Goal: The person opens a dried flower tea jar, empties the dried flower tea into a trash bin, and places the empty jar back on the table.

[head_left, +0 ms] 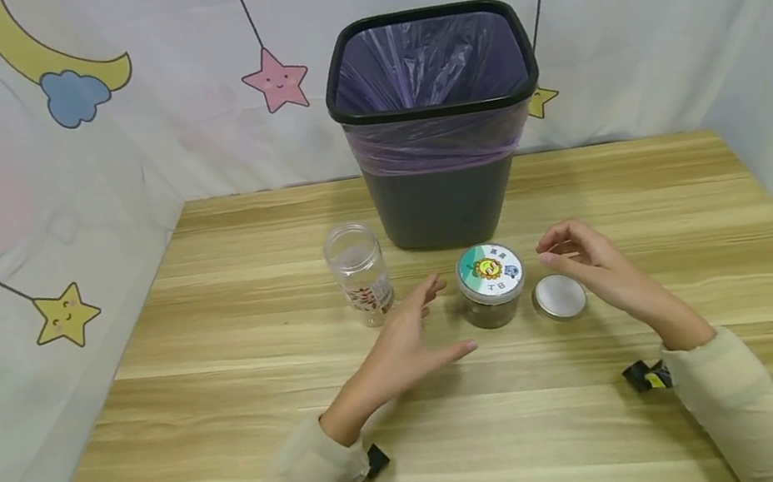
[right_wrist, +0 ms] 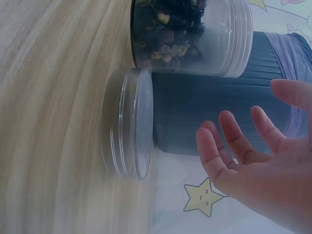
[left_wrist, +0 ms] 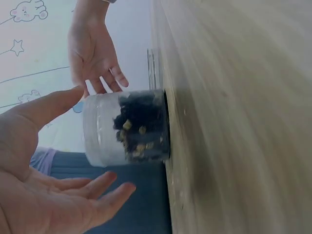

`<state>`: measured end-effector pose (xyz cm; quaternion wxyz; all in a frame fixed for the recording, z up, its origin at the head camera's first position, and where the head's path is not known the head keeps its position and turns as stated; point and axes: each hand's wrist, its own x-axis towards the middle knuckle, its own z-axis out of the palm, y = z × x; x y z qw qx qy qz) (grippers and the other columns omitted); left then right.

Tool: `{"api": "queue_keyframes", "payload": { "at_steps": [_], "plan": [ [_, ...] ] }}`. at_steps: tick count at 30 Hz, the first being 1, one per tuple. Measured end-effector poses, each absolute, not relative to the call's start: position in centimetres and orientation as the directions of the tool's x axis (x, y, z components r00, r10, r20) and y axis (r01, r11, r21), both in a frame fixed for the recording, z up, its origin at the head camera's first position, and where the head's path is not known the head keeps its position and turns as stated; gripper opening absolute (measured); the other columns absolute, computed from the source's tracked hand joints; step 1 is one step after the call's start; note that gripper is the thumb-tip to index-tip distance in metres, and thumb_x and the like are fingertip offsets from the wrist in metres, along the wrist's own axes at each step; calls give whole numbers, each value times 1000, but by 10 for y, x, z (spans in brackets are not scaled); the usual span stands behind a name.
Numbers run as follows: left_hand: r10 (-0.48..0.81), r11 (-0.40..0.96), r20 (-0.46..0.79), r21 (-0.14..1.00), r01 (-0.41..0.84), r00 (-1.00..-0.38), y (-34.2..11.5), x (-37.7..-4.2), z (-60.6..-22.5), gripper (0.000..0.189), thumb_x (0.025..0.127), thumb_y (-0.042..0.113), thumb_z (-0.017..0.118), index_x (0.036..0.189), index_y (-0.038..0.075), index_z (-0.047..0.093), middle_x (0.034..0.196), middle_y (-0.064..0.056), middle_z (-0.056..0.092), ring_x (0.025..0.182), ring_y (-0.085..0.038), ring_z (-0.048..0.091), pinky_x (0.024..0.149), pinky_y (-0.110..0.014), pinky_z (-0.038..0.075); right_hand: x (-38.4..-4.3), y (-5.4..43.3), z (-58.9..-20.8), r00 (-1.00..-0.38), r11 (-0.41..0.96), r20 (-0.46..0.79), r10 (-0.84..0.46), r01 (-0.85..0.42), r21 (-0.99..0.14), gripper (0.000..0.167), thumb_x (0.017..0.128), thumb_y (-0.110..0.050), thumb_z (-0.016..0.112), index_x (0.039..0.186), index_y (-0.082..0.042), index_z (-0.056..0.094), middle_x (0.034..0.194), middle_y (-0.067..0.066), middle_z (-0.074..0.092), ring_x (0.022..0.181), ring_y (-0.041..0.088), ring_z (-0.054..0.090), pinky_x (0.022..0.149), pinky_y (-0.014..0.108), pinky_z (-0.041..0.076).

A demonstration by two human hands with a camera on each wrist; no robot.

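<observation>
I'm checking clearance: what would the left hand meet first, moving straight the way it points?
Most likely the jar with the printed top, which stands just ahead of the left hand; the exact gap between them is hard to judge.

Pale-sleeved, the left forearm [head_left: 295, 479] and right forearm [head_left: 749, 403] reach forward and slant inward. The left grip [head_left: 403, 348] spreads its thumb wide from the fingers, palm inward; the right grip [head_left: 591, 263] is relaxed, fingers loosely bent and parted.
</observation>
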<state>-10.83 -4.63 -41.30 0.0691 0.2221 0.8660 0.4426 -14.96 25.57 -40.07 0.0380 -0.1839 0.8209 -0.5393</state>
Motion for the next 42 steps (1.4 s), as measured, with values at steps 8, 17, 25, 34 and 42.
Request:
{"api": "queue_keyframes", "payload": {
  "at_steps": [8,17,25,34,42],
  "plan": [
    [363,519,67,814,261,-929,-23,-126,-418,104,74,31,90,154,2,30,151,-12,44,136,-29,43,109,-41,39,-151,257,-402,-926,348,148,-346,-274,-897,25,102,-12,56,118,8,52,119,19,57,107,15,54,88,15,46],
    [309,436,-11,891,131,-951,-3,-137,-420,113,66,21,95,154,6,27,154,-13,39,142,-29,35,114,-48,30,-151,254,-400,-923,376,132,-361,-274,-885,30,102,-13,58,124,6,51,124,19,55,112,23,53,89,18,46],
    [306,395,-37,914,92,-951,5,-147,-431,112,61,13,97,152,6,32,149,-13,44,137,-29,41,113,-46,31,-146,235,-386,-888,551,140,-437,-387,-739,60,95,-28,71,144,-4,45,136,17,46,118,34,49,94,50,46],
    [321,365,-31,926,94,-947,7,-150,-435,109,63,12,96,151,4,34,144,-13,48,132,-27,47,111,-42,35,-153,207,-377,-837,634,149,-527,-504,-586,82,81,-41,83,142,0,47,131,17,49,114,31,52,92,49,48],
    [306,413,-76,909,61,-949,8,-151,-438,101,65,14,96,147,4,40,141,-14,52,130,-28,48,110,-42,36,-157,196,-382,-804,638,173,-570,-565,-523,82,73,-33,90,136,6,54,120,16,53,105,28,54,89,45,49]
  ]
}}
